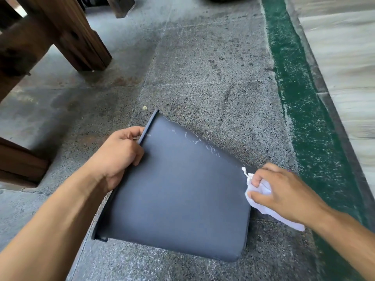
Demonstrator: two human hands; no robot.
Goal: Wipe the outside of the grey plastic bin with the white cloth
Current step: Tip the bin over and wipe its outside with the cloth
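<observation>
The grey plastic bin (182,189) lies on its side on the stone floor, its rim pointing left and its base to the right. White scuff marks run along its upper far edge. My left hand (117,157) grips the rim at the bin's upper left, fingers curled over the lip. My right hand (284,191) holds the bunched white cloth (261,197) pressed against the bin's base edge on the right. Part of the cloth trails out under my wrist.
Dark wooden furniture legs (67,35) stand at the upper left, with another wooden block (18,163) at the left edge. A green painted strip (304,110) runs along the right, with a pale surface beyond it. Speckled grey floor (203,67) stretches ahead.
</observation>
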